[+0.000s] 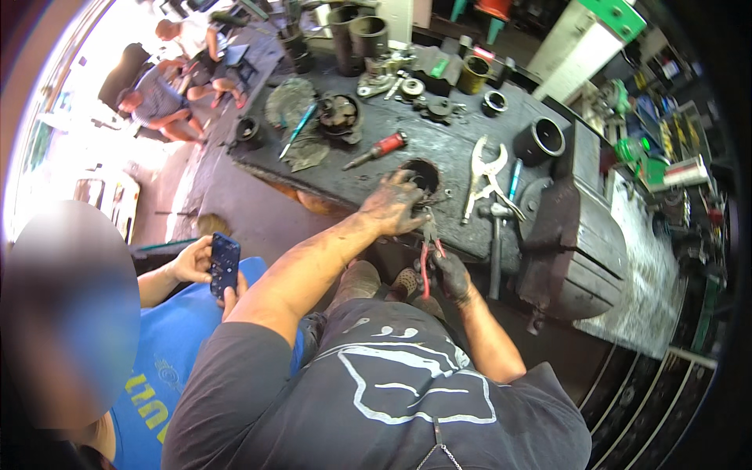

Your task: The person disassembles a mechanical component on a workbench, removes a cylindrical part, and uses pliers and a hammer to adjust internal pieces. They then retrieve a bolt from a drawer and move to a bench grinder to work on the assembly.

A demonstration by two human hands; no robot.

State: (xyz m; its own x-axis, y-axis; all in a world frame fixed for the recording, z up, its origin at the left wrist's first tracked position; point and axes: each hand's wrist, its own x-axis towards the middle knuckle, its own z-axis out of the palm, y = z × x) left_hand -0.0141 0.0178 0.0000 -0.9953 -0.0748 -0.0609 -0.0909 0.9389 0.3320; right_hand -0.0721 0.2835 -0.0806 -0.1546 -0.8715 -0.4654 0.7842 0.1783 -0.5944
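My left hand, blackened with grease, rests at the near edge of the workbench. Its fingers curl over the rim of a dark, hollow round metal part. In my right hand is a pair of pliers with red handles. The pliers' jaws point up, close to the left fingertips and just below the round part. Whether the jaws touch anything is too small to tell. Beyond the left hand lies a red-handled screwdriver. Locking pliers and a hammer lie to the right.
A large bench vise stands at the bench's right end, near a dark metal cylinder. Greasy machine parts and metal tubes cover the far side. Close on my left, a person in blue holds a phone. Others sit farther back.
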